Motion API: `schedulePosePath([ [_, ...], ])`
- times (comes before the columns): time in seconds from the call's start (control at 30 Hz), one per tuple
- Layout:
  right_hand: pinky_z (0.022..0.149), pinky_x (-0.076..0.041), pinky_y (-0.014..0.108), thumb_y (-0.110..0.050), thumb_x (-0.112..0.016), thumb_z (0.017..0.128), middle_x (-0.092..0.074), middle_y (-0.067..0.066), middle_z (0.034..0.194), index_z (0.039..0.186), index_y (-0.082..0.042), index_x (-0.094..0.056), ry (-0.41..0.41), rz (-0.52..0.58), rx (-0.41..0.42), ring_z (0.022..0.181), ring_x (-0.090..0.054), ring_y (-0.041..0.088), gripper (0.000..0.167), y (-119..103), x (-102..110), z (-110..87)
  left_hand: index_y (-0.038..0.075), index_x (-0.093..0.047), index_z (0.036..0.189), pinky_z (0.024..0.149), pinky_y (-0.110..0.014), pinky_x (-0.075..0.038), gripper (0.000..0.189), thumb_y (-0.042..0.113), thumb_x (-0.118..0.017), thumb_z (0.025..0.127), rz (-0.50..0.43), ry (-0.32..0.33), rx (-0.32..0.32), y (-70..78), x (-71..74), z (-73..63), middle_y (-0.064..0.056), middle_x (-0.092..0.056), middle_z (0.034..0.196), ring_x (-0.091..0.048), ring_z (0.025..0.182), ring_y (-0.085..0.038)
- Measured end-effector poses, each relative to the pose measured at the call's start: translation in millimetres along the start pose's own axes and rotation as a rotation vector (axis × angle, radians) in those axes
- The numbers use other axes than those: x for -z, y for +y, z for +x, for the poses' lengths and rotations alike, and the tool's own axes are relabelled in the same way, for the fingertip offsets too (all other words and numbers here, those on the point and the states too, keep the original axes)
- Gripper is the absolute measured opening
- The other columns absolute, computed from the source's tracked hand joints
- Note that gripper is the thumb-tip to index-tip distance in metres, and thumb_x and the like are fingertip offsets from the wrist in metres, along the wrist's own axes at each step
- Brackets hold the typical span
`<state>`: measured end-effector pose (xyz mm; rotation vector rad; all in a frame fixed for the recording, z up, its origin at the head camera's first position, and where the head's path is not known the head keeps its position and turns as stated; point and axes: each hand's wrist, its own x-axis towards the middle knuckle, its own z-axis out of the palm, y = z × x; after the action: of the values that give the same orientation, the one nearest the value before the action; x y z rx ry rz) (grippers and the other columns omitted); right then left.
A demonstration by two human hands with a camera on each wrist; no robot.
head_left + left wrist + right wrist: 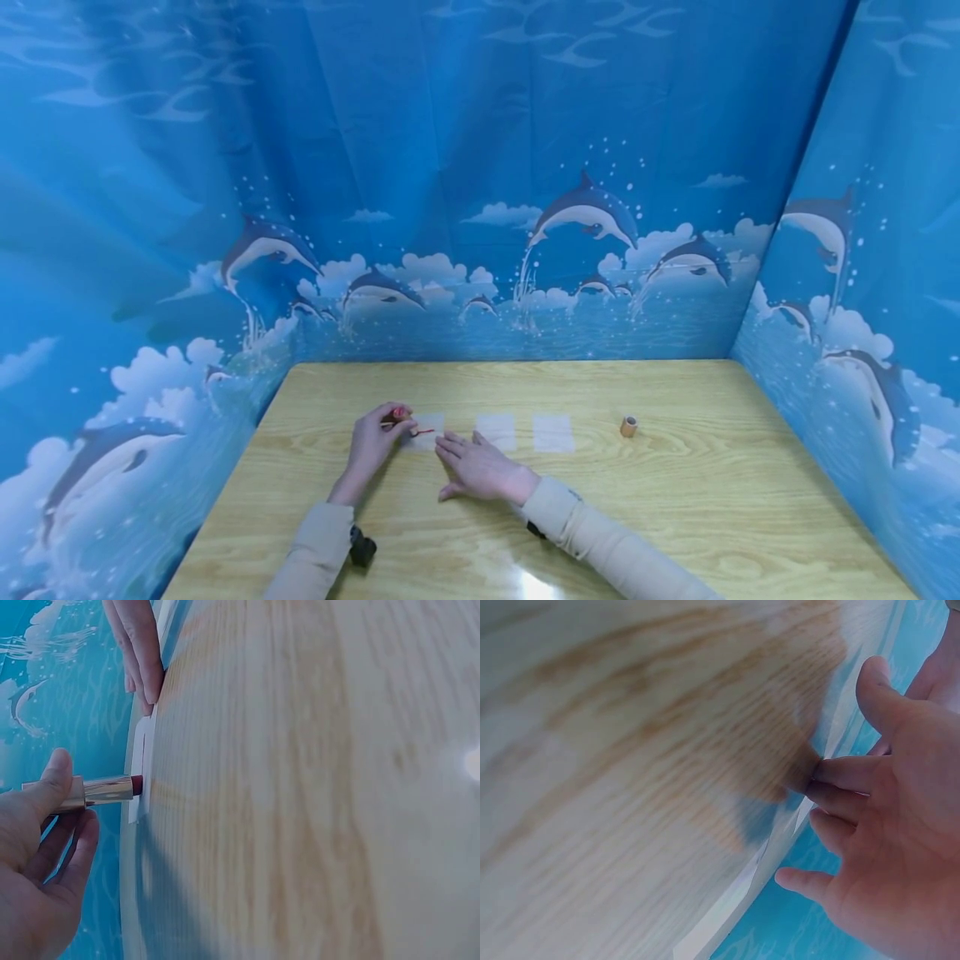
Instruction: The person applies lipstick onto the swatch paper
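Observation:
My left hand (371,442) pinches a gold-cased lipstick (110,790) between thumb and fingers. Its dark red tip meets the leftmost white paper sheet (432,420), where a short red streak (427,431) shows. At that sheet's right edge, the straight fingers of my right hand (480,468) rest, the palm facing down and the thumb spread away. In the right wrist view, the right hand's fingertips (817,771) press down at the table surface.
Two more white sheets, a middle one (498,429) and a right one (553,434), lie in a row on the wood-grain table (675,517). Farther right stands a small copper-coloured cap (628,428), hollow end up. A blue dolphin-print curtain (450,167) encloses the table's back and sides.

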<state>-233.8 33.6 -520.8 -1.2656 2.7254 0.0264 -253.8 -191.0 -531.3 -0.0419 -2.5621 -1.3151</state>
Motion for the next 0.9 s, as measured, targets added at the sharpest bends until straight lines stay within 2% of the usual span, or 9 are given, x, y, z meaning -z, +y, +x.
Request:
schedulePosePath([
  [0.53,0.122,-0.028,0.052,-0.065,-0.050,0.096,-0.027,0.004,0.165,0.157,-0.010,-0.034,-0.005,-0.013,-0.006,0.153,-0.024,0.019,0.083,-1.8,1.3,-1.3,0.005,-0.074,0.107,0.090,-0.043,-0.060,0.021,0.011,-0.080,0.088,0.012,0.000,0.025,-1.0,2.9,-0.6,-0.012,-0.074,0.102,-0.070,0.103,-0.031],
  [0.9,0.122,-0.028,0.052,-0.064,-0.052,0.095,-0.028,0.004,0.165,0.157,-0.010,-0.035,-0.002,-0.011,-0.009,0.153,-0.025,0.019,0.084,-2.0,2.3,-1.1,0.006,-0.074,0.105,0.088,-0.044,-0.061,0.018,0.011,-0.079,0.089,0.017,0.001,0.015,-1.1,5.8,-0.9,-0.009,-0.073,0.099,-0.070,0.102,-0.031],
])
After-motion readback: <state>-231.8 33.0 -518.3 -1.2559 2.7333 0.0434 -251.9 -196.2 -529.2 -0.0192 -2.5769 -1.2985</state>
